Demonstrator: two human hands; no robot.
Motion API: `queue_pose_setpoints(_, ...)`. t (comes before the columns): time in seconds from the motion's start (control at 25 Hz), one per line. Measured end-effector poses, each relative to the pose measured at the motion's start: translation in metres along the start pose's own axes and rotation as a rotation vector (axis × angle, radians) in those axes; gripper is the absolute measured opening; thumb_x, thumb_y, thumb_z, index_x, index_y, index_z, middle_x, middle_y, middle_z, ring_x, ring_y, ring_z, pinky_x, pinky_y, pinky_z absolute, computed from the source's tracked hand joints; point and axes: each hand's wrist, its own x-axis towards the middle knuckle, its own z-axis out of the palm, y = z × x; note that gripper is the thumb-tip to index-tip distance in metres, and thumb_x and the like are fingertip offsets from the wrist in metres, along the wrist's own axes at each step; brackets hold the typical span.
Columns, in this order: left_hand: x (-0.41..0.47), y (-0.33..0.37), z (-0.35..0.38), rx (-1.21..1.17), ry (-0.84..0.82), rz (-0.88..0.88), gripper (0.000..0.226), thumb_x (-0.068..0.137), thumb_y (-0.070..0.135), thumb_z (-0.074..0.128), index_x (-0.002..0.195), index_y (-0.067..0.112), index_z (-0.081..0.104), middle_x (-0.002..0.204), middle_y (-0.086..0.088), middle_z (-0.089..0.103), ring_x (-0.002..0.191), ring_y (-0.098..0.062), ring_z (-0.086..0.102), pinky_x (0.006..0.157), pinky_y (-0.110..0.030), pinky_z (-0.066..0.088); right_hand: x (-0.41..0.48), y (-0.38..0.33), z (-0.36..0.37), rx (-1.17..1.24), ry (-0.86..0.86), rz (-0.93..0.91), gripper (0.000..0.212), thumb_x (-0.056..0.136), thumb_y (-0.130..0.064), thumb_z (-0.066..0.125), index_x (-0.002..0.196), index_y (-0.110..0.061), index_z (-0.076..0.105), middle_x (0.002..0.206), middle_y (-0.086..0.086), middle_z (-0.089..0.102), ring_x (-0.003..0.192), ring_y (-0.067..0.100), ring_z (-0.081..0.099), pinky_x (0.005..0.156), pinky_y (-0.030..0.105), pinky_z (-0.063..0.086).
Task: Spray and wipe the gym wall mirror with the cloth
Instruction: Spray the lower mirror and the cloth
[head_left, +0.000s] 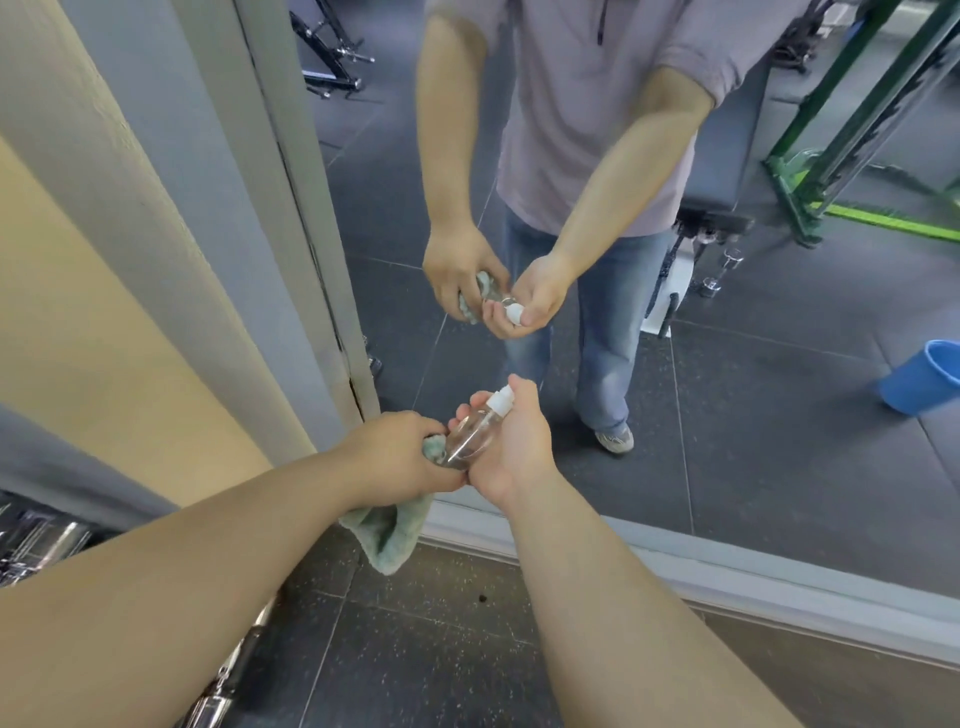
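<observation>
Forearms (182, 597) are extended forward. A grey-green fleecy cloth (387, 540) is gripped by the curled left hand (395, 452). Touching it, a clear plastic spray bottle (470, 436) is cradled in the curled right hand (511, 447), its white nozzle angled toward the wall mirror (753, 415) ahead.

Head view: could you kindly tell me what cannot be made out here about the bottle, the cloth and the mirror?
Spray bottle: liquid level unreadable, head view; clear plastic, wrapped by the right hand.
Cloth: mostly bunched inside the left hand, head view; only a hanging fold shows.
Mirror: top and right side cut off by the frame edges; any spray on it too faint to tell.
Blue bucket: reflection cut by the right edge.
</observation>
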Motion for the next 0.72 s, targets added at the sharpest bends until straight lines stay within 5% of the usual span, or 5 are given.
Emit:
queue_pose_setpoints(0.4,0.021,0.072,0.034,0.075,-0.059,0.048,0.042,0.063,0.062,0.07,0.074,0.022,0.064,0.079,0.003,0.065,0.077,-0.014,0.062,0.072,-0.037,0.051,-0.018,-0.051,-0.077,0.24,-0.073,-0.069,0.043,0.089,-0.047,0.049,0.067,-0.011,0.049,0.069,0.004,0.044,0.064,0.02,0.044,0.07,0.031,0.042)
queue_pose_setpoints(0.72,0.053,0.21,0.128,0.119,-0.15,0.08,0.042,0.062,0.062,0.068,0.074,0.022,0.062,0.079,0.003,0.064,0.076,-0.012,0.061,0.073,-0.038,0.052,-0.062,-0.151,-0.215,0.327,-0.037,-0.091,0.045,0.092,-0.046,0.047,0.068,-0.009,0.05,0.068,0.008,0.047,0.066,0.024,0.045,0.073,0.032,0.04)
